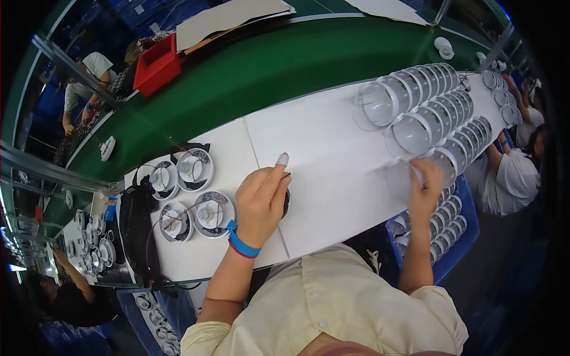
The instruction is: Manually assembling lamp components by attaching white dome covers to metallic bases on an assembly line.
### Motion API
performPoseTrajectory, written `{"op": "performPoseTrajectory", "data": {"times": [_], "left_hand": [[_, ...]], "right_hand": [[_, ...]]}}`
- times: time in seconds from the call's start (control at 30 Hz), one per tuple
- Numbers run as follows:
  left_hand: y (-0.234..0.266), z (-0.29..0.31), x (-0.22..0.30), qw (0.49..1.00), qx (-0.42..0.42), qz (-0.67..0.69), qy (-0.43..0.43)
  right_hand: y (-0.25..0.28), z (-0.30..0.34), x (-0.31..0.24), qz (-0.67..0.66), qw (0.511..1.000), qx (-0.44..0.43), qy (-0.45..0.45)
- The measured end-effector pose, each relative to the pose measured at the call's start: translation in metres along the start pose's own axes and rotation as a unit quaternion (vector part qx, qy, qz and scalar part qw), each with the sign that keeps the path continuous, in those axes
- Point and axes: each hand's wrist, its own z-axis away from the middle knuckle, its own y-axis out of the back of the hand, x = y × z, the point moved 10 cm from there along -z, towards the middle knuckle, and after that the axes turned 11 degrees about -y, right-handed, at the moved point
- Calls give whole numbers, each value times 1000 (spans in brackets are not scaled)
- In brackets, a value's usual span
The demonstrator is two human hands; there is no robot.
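Note:
My right hand [426, 185] is at the near end of a nested row, its fingers closed on a clear plastic cup-shaped cover [399, 181]. The cover looks blurred and see-through. Stacked white-rimmed clear covers [411, 132] lie on their sides in several rows just beyond it. Over the middle of the white table [332, 178], my left hand [261, 199] has its fingers curled, with a white covering on one fingertip. A dark edge shows beside its palm; what it holds is mostly hidden. Left of it sit several round white lamp housings [215, 212] with thin wires.
A black cloth-like bundle [139, 228] lies at the table's left end. Beyond runs a green belt [267, 89] with a red bin [158, 64] and cardboard sheets [228, 22]. A blue crate [460, 246] of stacked covers stands below right. Other people work at both sides.

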Motion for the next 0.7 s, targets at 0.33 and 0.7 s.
{"op": "performPoseTrajectory", "data": {"times": [0.33,0.7], "left_hand": [[11,12,-2,996,87,-23,-24],[6,19,-33,992,60,-2,110]], "right_hand": [[-106,24,-51,-191,898,-395,32],[-217,68,-69,-601,487,-549,-317]]}}
